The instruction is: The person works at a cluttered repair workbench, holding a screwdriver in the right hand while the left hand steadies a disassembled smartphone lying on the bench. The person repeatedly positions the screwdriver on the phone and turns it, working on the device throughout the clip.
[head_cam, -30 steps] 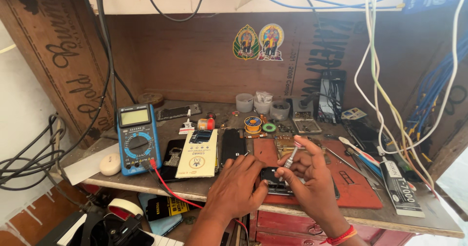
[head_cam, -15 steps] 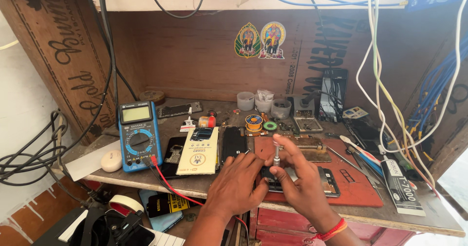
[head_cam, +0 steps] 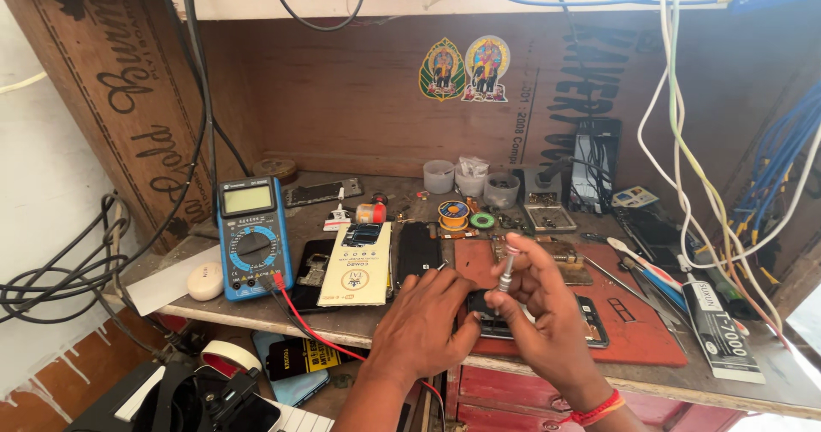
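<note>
1. The step in hand looks like driving a screw in an opened phone [head_cam: 590, 322]; the right hand [head_cam: 547, 312] is closed around a small screwdriver [head_cam: 506, 267], pinching its slim metal shaft upright, tip down on the phone.
2. The left hand [head_cam: 423, 325] lies just left of that grip, fingers curled onto the phone's near edge to steady it; whether it clasps or only presses, I cannot tell.
3. The next move likely calls for a fine twist with the tip kept seated; the screws are too small to see.
4. Under the grip, a flat matte red mat [head_cam: 650, 334]; left of it, a glossy cream card [head_cam: 357, 265] and a blue plastic multimeter [head_cam: 252, 237]; right, a dark tube [head_cam: 718, 329].
</note>
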The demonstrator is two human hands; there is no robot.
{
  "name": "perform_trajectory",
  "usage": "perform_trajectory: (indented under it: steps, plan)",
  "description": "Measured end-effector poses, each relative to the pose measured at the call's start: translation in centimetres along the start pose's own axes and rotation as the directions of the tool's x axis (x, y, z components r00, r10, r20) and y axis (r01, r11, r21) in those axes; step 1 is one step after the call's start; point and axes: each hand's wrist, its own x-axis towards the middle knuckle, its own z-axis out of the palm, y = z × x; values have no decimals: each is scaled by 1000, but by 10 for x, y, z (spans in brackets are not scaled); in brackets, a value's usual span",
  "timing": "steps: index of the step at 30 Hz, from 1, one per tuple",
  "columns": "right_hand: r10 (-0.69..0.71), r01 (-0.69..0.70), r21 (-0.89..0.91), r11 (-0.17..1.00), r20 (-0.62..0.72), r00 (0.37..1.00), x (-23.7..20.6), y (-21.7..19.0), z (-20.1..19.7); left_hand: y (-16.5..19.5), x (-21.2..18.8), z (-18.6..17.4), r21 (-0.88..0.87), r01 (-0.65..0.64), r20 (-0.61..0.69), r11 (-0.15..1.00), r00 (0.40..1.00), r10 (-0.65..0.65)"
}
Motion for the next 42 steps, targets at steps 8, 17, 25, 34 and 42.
perform_trajectory:
  steps: [8,17,25,34,42]
  plan:
    - [17,-20,-112,994,-22,1000,4,-3,4,2,1,-2,8,18,20,1000,1000,-18]
    - [-40,39,-177,983,-2,999,3,0,3,0,1,-1,24,28,45,999,999,-29]
    - [-47,43,-103,994,-31,998,4,-3,3,0,1,-1,24,11,12,1000,1000,-11]
    - [7,-7,17,1000,-33,999,4,-4,2,2,0,-2,9,27,11,1000,1000,-27]
    - [60,-58,41,997,-59,996,3,-5,3,1,1,-1,12,53,38,999,998,-53]
